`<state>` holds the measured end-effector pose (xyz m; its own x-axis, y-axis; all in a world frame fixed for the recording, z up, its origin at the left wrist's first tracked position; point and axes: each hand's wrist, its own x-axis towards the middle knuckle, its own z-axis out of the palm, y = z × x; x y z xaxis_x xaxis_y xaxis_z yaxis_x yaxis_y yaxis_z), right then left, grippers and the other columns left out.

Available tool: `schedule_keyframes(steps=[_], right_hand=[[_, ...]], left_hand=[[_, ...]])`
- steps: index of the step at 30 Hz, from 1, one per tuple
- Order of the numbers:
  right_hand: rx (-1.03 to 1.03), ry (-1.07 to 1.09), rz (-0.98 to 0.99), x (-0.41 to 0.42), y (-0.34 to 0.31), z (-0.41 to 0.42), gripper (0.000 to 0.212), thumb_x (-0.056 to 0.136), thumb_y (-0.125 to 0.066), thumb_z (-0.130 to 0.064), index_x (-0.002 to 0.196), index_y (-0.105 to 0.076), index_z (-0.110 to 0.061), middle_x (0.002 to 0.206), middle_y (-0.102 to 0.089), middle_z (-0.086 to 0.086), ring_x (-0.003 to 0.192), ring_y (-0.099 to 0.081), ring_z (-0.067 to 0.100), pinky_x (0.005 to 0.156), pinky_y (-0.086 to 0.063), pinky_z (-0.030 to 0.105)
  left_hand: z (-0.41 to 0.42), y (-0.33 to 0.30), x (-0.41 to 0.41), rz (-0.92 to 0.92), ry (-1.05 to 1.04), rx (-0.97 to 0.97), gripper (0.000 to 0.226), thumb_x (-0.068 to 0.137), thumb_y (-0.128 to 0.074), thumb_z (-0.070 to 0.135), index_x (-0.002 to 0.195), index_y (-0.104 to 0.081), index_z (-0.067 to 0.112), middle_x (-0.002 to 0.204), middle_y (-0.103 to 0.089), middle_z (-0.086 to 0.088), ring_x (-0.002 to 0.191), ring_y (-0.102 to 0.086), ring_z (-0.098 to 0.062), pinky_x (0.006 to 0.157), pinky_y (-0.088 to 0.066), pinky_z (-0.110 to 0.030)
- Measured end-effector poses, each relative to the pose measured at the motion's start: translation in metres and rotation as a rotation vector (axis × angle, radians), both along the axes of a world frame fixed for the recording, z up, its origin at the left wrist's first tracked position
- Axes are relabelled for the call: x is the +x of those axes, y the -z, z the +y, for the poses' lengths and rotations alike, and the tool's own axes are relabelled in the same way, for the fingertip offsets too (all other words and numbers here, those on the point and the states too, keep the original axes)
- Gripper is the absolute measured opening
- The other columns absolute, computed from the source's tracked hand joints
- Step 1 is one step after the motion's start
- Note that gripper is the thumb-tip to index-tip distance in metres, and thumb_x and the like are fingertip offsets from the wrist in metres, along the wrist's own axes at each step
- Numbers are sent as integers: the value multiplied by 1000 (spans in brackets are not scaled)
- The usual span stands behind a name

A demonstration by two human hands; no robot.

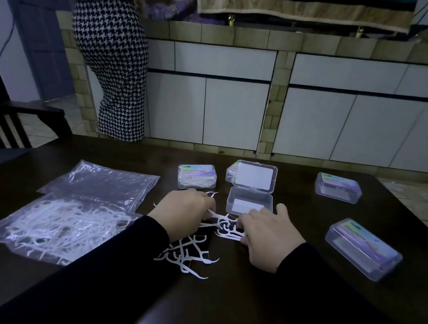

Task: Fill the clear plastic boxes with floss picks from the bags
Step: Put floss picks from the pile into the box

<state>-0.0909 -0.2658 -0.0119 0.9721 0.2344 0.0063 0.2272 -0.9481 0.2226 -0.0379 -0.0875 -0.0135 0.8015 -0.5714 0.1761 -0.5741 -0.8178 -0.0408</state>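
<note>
An open clear box [249,203] stands at the table's middle, its lid [255,176] tilted up, only a white card inside. Just in front of it lies a scatter of white floss picks [223,225]. My left hand [184,211] pinches some of these picks from the left. My right hand [269,232] gathers a bunch from the right, fingers curled on them. More loose picks [185,257] lie nearer me. A plastic bag of picks [63,225] lies at the left, with an empty-looking bag [101,182] behind it.
A closed box full of picks [197,176] stands left of the open one, another [231,171] behind its lid. Two closed boxes [338,187] [362,250] sit at the right. A person in a patterned dress [113,55] stands beyond the table by white cabinets. A chair [5,121] is far left.
</note>
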Motion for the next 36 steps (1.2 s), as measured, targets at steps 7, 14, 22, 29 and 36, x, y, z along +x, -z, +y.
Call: schedule_keyframes(steps=[7, 14, 22, 29, 36], right_hand=[[114, 32, 85, 8, -5, -5, 13, 96, -52, -32, 109, -52, -30, 111, -60, -4, 103, -50, 17, 94, -27, 41], [33, 121, 131, 10, -7, -4, 28, 95, -55, -33, 121, -56, -24, 112, -62, 2, 110, -52, 20, 102, -26, 44], [-72, 43, 43, 8, -4, -3, 29, 96, -51, -23, 125, -53, -18, 124, -56, 6, 118, -44, 24, 102, -26, 47], [286, 123, -359, 20, -18, -27, 21, 97, -52, -26, 117, -56, -31, 112, -58, -8, 105, -47, 14, 94, -31, 37], [289, 155, -370, 47, -15, -39, 24, 95, -55, -32, 118, -57, -34, 117, -59, -10, 106, -46, 14, 93, -29, 36]], left_hand=[[-5, 5, -5, -119, -5, -108, 24, 99, -45, 35, 114, -63, 33, 111, -64, 12, 103, -53, -12, 71, -39, -24], [-2, 7, -8, -212, -27, -253, 21, 95, -51, 35, 97, -72, 30, 89, -70, 7, 88, -60, -16, 69, -49, -29], [-3, 18, -3, -265, -35, -357, 9, 88, -65, 31, 85, -73, 33, 77, -70, 12, 76, -62, -15, 59, -48, -28], [-21, 11, -2, -144, -178, -548, 16, 92, -57, 38, 97, -72, 36, 84, -70, 12, 82, -61, -12, 64, -45, -26], [-73, -18, 20, 169, -263, -1195, 20, 92, -61, 29, 108, -72, 24, 86, -65, 18, 83, -57, 2, 77, -47, -24]])
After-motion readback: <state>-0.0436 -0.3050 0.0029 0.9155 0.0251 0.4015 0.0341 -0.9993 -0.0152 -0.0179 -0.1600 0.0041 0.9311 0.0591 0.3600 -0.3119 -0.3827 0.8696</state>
